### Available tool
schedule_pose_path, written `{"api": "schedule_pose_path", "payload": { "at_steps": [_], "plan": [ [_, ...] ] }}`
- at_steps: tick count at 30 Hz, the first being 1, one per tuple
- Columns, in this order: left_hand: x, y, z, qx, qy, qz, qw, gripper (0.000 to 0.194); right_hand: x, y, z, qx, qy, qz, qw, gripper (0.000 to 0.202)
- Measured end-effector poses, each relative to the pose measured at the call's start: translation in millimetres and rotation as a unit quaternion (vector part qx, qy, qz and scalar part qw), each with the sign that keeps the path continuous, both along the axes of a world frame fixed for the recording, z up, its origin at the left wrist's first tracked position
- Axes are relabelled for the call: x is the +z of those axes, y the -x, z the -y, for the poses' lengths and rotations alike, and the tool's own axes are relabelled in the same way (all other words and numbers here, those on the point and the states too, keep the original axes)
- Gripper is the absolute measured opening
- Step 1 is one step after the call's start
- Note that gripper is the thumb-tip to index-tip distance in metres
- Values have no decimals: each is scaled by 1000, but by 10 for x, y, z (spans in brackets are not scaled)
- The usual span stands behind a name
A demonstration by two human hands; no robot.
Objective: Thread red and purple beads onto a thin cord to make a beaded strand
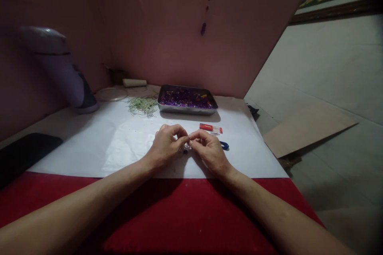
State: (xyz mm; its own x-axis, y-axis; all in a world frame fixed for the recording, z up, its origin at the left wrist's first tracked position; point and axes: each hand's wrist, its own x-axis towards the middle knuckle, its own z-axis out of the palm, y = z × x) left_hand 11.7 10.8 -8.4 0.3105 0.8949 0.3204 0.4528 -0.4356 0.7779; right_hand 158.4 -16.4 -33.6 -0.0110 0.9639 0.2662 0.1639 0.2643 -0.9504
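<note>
My left hand [169,143] and my right hand [208,149] meet over the white sheet, thumbs and forefingers pinched together almost tip to tip. Between and just below the fingertips is a small beaded strand [186,149] with clear and dark beads. Its thread is too fine to make out, and the fingers hide part of it. Beside my right hand a blue-handled tool [224,145] lies partly covered. Just beyond that hand is a red and clear packet [211,128]. A metal tray [188,109] of purple beads stands farther back.
Left of the tray lies a tangle of pale green thread [143,105], with a pale roll [134,83] behind it. A purple bottle [64,71] and a dark flat object [30,149] are at the left. White paper [248,147] covers the red surface [179,215]. A beaded string [204,28] hangs on the wall.
</note>
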Motion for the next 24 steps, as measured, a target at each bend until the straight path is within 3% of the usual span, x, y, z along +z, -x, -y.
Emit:
{"api": "schedule_pose_path", "payload": {
  "at_steps": [4, 10, 14, 24],
  "plan": [
    [-22, -14, -20, -28, 97, 94, 990, 10, -15, -7, -6, 1, 0, 3, 1000, 3],
    [-71, -31, -26, -58, 146, 196, 968, 11, -30, -9, -18, 3, -1, 5, 1000, 3],
    [-78, -34, -32, -73, 166, 209, 961, 9, -30, -16, -27, -4, 4, 2, 1000, 2],
    [-33, -27, -23, -35, 184, 186, 965, 11, 1, -2, -19, 3, 38, -37, 999, 11]
  ]
}}
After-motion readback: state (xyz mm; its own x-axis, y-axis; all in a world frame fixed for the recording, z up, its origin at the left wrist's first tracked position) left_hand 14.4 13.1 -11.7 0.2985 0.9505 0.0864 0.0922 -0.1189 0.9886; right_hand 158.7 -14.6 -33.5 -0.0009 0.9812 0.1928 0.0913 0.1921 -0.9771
